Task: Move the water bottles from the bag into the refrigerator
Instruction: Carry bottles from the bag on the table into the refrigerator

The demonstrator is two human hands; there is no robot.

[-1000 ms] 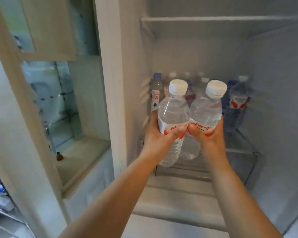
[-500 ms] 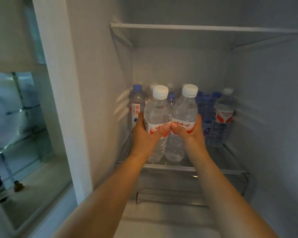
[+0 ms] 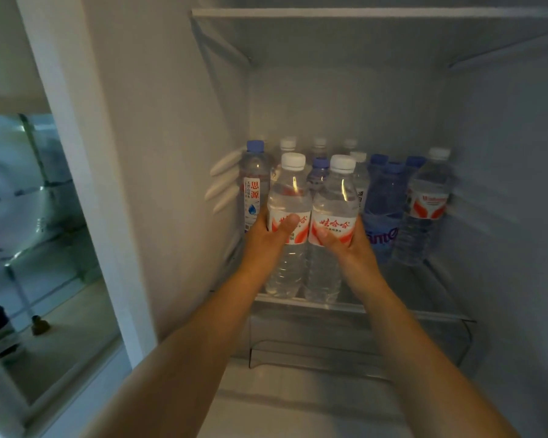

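L hand [image 3: 268, 240] & R hand [image 3: 348, 245] grip 2 bottles [image 3: 331, 200] on fridge shelf [image 3: 393, 311].

Both my arms reach forward from about 6 o'clock toward 12, forearms bare, converging. My left hand [image 3: 266, 240] is curled round the left bottle [image 3: 287, 222] at label height, thumb lying across the front toward 1 o'clock, fingers hidden behind. My right hand [image 3: 350, 245] wraps the right bottle [image 3: 331, 229] the same way, thumb tip on the front, fingers round the far side. Hands level, side by side, not touching.
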